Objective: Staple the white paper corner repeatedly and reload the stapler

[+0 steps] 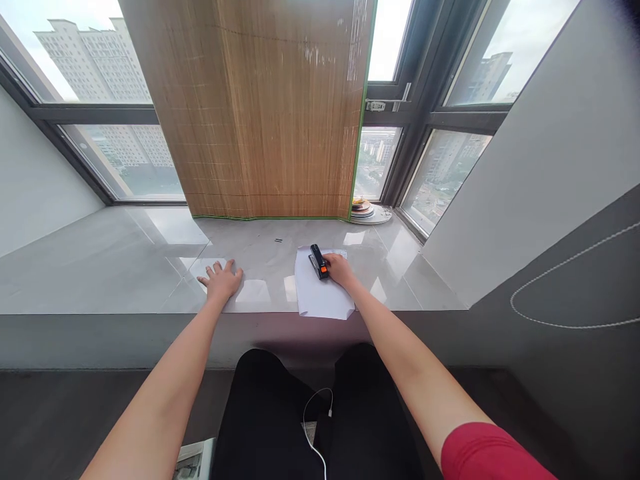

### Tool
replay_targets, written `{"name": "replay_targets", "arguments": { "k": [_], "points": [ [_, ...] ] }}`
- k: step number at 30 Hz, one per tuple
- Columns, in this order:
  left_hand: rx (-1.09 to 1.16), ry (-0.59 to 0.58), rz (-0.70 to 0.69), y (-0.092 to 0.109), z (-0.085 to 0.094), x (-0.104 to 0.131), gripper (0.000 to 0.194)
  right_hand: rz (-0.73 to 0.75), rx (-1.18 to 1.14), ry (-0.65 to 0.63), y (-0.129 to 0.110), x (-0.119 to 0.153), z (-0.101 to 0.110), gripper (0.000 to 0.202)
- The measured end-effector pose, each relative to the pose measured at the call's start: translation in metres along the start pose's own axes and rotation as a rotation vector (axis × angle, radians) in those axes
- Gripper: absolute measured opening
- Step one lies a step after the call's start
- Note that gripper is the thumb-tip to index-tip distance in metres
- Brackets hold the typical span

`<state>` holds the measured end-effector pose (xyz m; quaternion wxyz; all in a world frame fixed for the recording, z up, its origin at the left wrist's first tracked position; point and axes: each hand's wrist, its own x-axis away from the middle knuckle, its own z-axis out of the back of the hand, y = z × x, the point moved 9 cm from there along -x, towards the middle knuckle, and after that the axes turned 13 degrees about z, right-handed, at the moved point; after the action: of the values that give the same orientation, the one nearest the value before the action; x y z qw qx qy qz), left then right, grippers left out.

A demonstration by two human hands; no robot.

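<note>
Left grip (223, 282) splayed, right grip (339, 269) curled

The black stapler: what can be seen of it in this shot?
The black stapler looks plastic, with an orange patch at its near end and a slim base showing along its left. Its far end angles left, over the far half of the white paper. The right hand holds its near part.

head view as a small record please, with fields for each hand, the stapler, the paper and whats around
left hand: open, palm down on the sill, fingers spread
right hand: fingers at the side of the stapler; grip unclear
stapler: black and orange, over the paper
paper: white, bottom edge past the sill's front edge
behind: brown slatted blind, green-edged
far right: looped white cord
</note>
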<state>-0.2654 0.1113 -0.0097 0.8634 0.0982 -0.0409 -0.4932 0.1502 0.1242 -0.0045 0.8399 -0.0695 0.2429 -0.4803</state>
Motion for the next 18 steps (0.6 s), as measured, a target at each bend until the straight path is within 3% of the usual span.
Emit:
{"name": "replay_targets", "arguments": {
  "k": [7,11,15,18],
  "points": [
    [-0.008,-0.003,0.015,0.004,0.003,0.006,0.07,0.022,-0.046,-0.016,-0.003,-0.001,0.005,0.037],
    [-0.016,-0.026,0.027,0.004,0.002,0.008,0.069,-0.053,-0.065,0.048,-0.013,-0.003,0.018,0.045],
    [-0.007,-0.003,0.021,0.003,0.003,0.009,0.068,-0.165,-0.179,0.341,-0.033,0.021,0.054,0.047],
    [0.0,0.016,0.013,0.003,0.003,0.01,0.067,-0.083,-0.315,0.593,-0.049,0.051,0.094,0.042]
  ]
}}
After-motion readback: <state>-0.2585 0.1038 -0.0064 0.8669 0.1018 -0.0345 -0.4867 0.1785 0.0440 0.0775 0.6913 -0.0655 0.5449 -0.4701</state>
